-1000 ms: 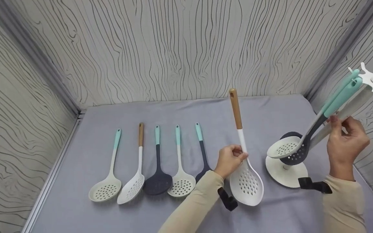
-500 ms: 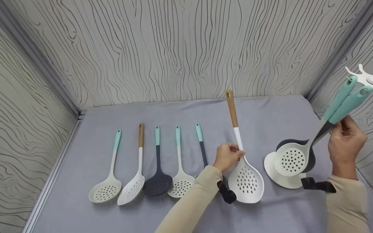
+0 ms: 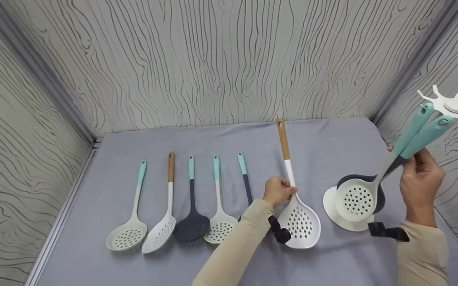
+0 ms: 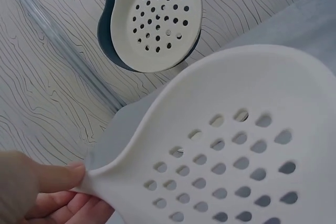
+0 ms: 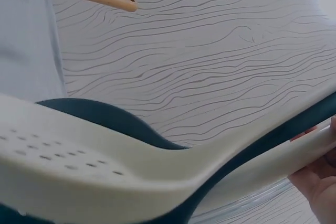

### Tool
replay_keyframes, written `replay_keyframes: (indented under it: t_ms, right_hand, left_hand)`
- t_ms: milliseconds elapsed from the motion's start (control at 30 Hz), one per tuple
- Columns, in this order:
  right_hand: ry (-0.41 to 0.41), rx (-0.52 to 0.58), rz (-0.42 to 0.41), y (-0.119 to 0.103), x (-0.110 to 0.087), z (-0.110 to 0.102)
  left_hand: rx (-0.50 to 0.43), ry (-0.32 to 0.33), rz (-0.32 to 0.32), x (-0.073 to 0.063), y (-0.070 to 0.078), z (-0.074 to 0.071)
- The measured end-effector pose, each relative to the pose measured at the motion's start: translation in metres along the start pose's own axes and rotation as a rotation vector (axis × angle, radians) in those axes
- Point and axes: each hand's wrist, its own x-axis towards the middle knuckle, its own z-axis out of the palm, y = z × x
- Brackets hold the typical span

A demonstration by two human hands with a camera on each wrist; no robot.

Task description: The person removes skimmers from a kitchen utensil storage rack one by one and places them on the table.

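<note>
My left hand pinches the neck of a white skimmer with a wooden handle. Its handle points away, and its holed bowl fills much of the left wrist view. Over on the right, a white utensil stand has a hooked top and a round base. Two mint-handled utensils hang from its hooks: a pale skimmer in front, and a dark one mostly hidden behind it. My right hand grips the stand's post behind their handles; a fingertip shows on the far side.
On the grey cloth to the left lie a pale skimmer, a white wooden-handled skimmer, a dark utensil and another pale skimmer. A mint-handled dark utensil is partly under my left forearm. Patterned panels enclose the table.
The hanging utensils have swung round to the front, the pale skimmer now facing me. The stand's top has shifted left and down. The left hand's skimmer has moved slightly left.
</note>
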Motion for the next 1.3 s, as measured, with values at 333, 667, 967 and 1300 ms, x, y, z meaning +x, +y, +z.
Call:
replay_keyframes:
  t_ms: [333, 667, 967, 1300]
  right_hand:
    - [0.001, -0.170, -0.028, 0.000, -0.005, 0.000]
    - [0.047, -0.142, -0.003, 0.003, -0.008, 0.002]
    - [0.065, -0.189, -0.005, -0.001, -0.011, 0.002]
    - [0.075, -0.213, 0.018, -0.001, -0.010, 0.001]
  left_hand:
    - [0.090, 0.018, -0.017, 0.002, -0.008, 0.004]
    - [0.193, 0.029, -0.076, 0.011, -0.017, 0.010]
    - [0.185, 0.020, -0.157, 0.020, -0.028, 0.006]
    - [0.229, 0.029, -0.173, 0.022, -0.030, 0.002]
